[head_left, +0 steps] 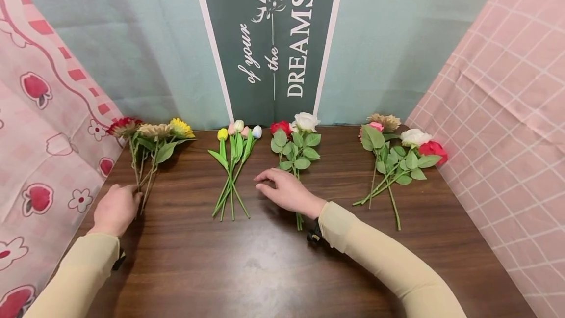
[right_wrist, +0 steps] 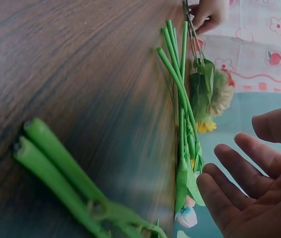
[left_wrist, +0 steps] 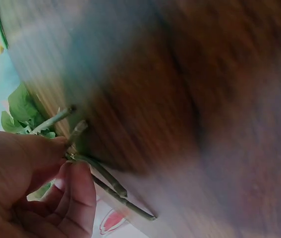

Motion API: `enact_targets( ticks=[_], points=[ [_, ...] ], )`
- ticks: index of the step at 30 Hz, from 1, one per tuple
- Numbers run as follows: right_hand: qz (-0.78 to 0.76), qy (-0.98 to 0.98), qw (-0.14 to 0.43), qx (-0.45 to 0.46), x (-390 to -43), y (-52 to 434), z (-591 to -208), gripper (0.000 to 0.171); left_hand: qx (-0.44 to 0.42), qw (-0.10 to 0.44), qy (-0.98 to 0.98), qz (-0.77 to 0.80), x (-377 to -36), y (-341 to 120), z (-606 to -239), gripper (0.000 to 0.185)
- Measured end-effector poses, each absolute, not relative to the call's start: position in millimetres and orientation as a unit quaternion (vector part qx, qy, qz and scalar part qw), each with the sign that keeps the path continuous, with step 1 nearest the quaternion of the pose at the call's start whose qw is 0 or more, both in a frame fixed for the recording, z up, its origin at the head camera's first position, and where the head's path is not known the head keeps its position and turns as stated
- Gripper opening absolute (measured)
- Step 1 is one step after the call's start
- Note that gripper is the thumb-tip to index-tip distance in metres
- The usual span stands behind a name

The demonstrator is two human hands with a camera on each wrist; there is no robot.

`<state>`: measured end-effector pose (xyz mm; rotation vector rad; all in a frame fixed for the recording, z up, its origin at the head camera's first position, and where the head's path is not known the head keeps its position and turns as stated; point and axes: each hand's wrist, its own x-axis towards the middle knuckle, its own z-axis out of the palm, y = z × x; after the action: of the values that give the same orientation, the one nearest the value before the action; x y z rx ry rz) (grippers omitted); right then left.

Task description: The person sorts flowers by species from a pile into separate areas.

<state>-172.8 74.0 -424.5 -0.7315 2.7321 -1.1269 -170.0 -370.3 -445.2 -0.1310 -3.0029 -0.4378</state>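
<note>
At the left of the table, my left hand (head_left: pixel 115 210) pinches the stems of a bunch of artificial flowers (head_left: pixel 154 132) with red, beige and yellow heads. In the left wrist view, several cut stem ends (left_wrist: pixel 113 186) stick out past the thumb and fingertips. My right hand (head_left: pixel 287 190) hovers over the stems of the red and white roses (head_left: pixel 304 122), fingers spread loosely and holding nothing. Between the hands lies a bunch of artificial tulips (head_left: pixel 231 175), its stems crossed. Two thick green rose stems (right_wrist: pixel 63 168) show below the right hand in the right wrist view.
Another bunch with beige, pink, white and red heads (head_left: pixel 415 137) lies at the right of the brown wooden table (head_left: pixel 247 278). A patterned pink cloth (head_left: pixel 44 151) hangs at the left, a pink checked one (head_left: pixel 499 112) at the right, and a teal backdrop (head_left: pixel 145 38) behind.
</note>
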Motion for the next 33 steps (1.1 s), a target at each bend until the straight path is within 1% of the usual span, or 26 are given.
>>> enact_targets(
  ticks=[6,10,14,22,24,26,28,30,33],
  points=[
    [-0.374,0.897,0.045,-0.233,-174,78,-426,0.028,-0.032,0.056,-0.988,-0.143,-169,-372,-447,0.025],
    [-0.371,0.898,0.044,-0.231,-175,80,-428,0.027,-0.026,0.062,-0.988,-0.136,-170,-371,-446,0.022],
    [-0.372,0.898,0.045,-0.231,-175,82,-428,0.026,-0.026,0.047,-0.991,-0.119,-170,-368,-441,0.018],
    [-0.367,0.902,0.049,-0.220,-177,86,-431,0.026,-0.027,0.028,-0.993,-0.113,-170,-369,-435,0.019],
    [-0.366,0.903,0.048,-0.218,-177,89,-431,0.026,-0.025,0.034,-0.992,-0.117,-170,-370,-434,0.020],
    [-0.364,0.905,0.046,-0.216,-178,93,-430,0.025,-0.021,0.049,-0.991,-0.125,-171,-367,-433,0.024],
    [-0.361,0.908,0.043,-0.210,-180,98,-428,0.025,-0.032,0.089,-0.986,-0.134,-173,-360,-432,0.035],
    [-0.359,0.911,0.037,-0.200,-183,107,-426,0.025,-0.065,0.134,-0.979,-0.140,-176,-347,-430,0.047],
    [-0.355,0.918,0.022,-0.177,-189,124,-424,0.026,-0.144,0.178,-0.963,-0.141,-181,-316,-426,0.058]
  ],
)
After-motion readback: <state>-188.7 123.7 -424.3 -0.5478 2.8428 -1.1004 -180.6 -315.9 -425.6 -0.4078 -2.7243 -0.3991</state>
